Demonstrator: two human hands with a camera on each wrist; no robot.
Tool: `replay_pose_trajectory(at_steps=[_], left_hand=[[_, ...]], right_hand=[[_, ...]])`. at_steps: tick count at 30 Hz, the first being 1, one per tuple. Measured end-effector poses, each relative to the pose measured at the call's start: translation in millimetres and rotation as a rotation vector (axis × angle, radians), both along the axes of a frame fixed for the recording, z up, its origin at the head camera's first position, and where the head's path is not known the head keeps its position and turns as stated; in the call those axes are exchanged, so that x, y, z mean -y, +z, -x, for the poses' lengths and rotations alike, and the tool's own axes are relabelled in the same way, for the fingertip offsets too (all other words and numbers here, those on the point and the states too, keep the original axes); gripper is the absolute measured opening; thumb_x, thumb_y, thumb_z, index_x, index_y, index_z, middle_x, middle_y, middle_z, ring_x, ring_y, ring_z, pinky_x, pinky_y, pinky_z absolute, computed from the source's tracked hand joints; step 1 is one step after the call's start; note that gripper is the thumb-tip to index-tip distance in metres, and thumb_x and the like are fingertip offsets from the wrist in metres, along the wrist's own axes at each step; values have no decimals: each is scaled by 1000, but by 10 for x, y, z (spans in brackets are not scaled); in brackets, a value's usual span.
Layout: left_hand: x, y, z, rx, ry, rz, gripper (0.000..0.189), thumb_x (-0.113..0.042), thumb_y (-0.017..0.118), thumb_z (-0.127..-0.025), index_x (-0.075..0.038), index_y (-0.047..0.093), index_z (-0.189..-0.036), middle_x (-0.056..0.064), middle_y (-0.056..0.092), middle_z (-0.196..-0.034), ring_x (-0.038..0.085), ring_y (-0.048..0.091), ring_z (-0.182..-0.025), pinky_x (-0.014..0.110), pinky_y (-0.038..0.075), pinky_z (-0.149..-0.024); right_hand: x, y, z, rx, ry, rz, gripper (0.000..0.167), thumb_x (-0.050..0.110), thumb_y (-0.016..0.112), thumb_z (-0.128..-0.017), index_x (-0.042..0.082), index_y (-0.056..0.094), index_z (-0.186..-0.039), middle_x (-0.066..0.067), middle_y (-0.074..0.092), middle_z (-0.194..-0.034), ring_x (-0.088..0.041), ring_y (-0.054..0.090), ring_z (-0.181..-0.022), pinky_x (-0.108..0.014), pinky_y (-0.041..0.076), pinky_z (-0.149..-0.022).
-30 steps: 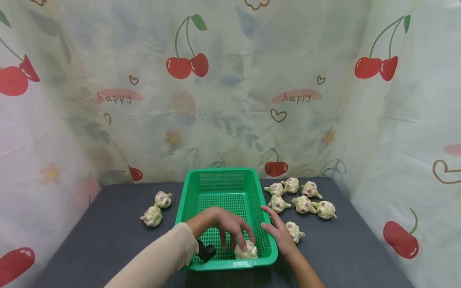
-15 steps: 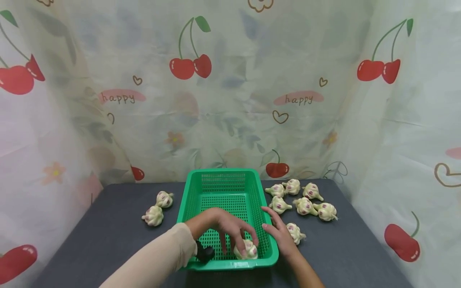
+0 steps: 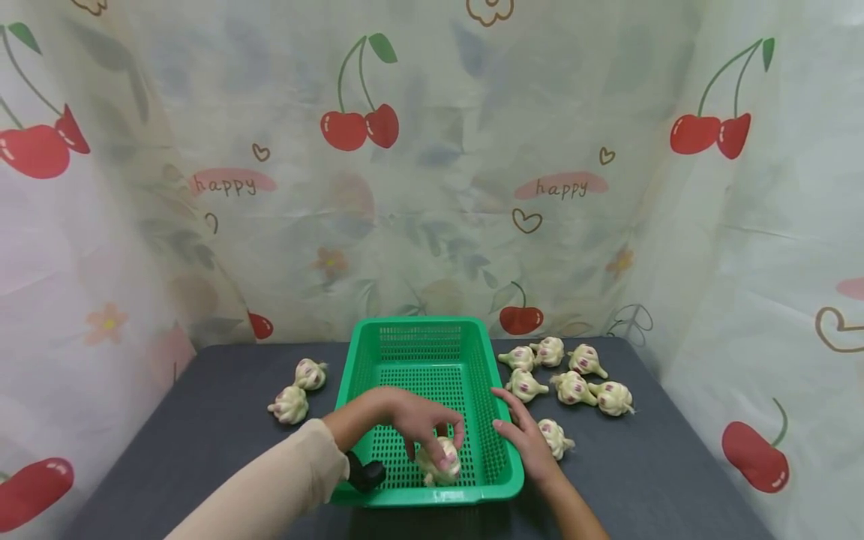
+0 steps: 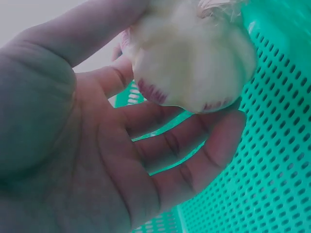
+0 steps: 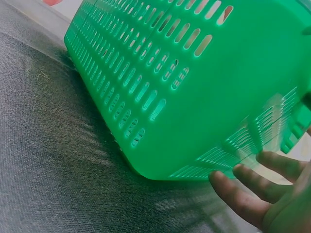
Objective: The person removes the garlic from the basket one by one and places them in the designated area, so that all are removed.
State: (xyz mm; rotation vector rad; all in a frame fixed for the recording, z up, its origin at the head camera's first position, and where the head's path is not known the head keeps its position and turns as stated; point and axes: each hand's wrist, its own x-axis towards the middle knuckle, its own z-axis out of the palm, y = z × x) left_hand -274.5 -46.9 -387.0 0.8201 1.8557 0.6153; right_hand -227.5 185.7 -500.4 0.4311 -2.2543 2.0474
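Inside the green plastic basket, my left hand holds a garlic bulb between thumb and fingers near the front wall. The left wrist view shows this pale, purple-streaked bulb close up, the fingers curled beneath it and the thumb on its upper side. My right hand is at the basket's right side, its fingers by the rim. In the right wrist view, extended fingers lie against or very near the outer wall; contact is hard to tell.
Several garlic bulbs lie on the dark table right of the basket, with one bulb just beyond my right hand. Two more bulbs sit on the left. A printed curtain encloses the back and sides.
My left hand has moved left inside the basket, bringing the garlic bulb from the front right corner toward the front middle and turning it. The right hand stays in place.
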Motion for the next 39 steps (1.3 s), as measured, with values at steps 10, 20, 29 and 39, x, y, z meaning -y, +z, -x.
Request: replay_pose_trajectory(at_steps=[10, 20, 29, 39], left_hand=[[326, 134, 26, -124, 66, -190, 19, -21, 66, -94, -17, 59, -111, 3, 64, -99, 14, 60, -82, 33, 51, -66], [622, 320, 85, -284, 153, -386, 27, -18, 66, -94, -15, 60, -120, 4, 59, -112, 23, 61, -97, 38, 50, -82], [900, 343, 57, -388, 297, -568, 31, -18, 63, -96, -11, 56, -126, 9, 55, -118, 27, 58, -101, 43, 49, -83], [1260, 257, 0, -395, 534, -698, 37, -18, 61, -98, -9, 52, -132, 15, 53, -125, 32, 57, -107, 52, 46, -90]], right_hand=[[4, -5, -15, -7, 5, 12, 50, 7, 51, -98, 4, 39, -146, -24, 40, -145, -33, 45, -122, -31, 45, -88], [-5, -1, -15, 4, 9, 41, 50, 6, 51, -98, 4, 39, -146, -28, 47, -135, -31, 52, -113, -33, 48, -84], [0, -3, -14, -3, 10, 27, 50, 7, 50, -98, 5, 39, -146, -27, 46, -138, -32, 49, -116, -32, 46, -86], [8, -9, -8, -26, 1, 17, 50, 7, 51, -97, 4, 40, -145, -25, 43, -141, -29, 48, -118, -30, 44, -88]])
